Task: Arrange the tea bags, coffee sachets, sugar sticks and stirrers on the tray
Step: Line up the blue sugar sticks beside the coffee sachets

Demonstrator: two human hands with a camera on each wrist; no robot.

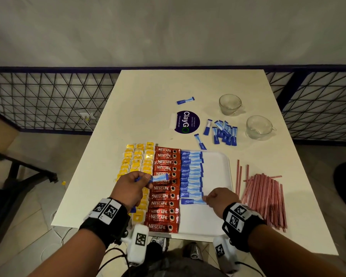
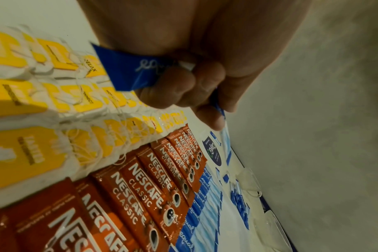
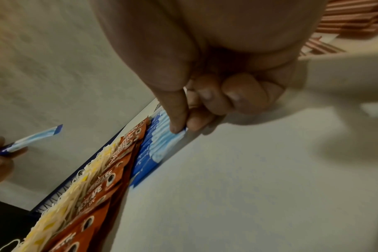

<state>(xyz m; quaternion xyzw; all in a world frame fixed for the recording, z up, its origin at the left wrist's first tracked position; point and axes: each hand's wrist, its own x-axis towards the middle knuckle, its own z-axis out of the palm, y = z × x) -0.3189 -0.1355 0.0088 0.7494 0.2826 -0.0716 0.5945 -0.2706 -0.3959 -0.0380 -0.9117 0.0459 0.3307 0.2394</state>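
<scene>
A white tray (image 1: 215, 172) holds columns of yellow tea bags (image 1: 137, 162), red coffee sachets (image 1: 165, 188) and blue sugar sticks (image 1: 191, 172). My right hand (image 1: 207, 199) pinches the right end of the nearest sugar stick (image 1: 190, 201), which lies flat at the bottom of the blue column; thumb and forefinger (image 3: 179, 126) meet on it. My left hand (image 1: 148, 181) hovers over the tea bags and sachets, gripping a few sugar sticks (image 2: 123, 68) in its curled fingers. Red-striped stirrers (image 1: 265, 196) lie heaped on the table right of the tray.
Loose sugar sticks (image 1: 226, 133) lie beyond the tray, one more (image 1: 185, 100) farther back. Two glass cups (image 1: 230, 103) (image 1: 258, 126) stand at the back right. A round dark sticker (image 1: 186, 121) is on the tabletop. A mesh railing runs behind the table.
</scene>
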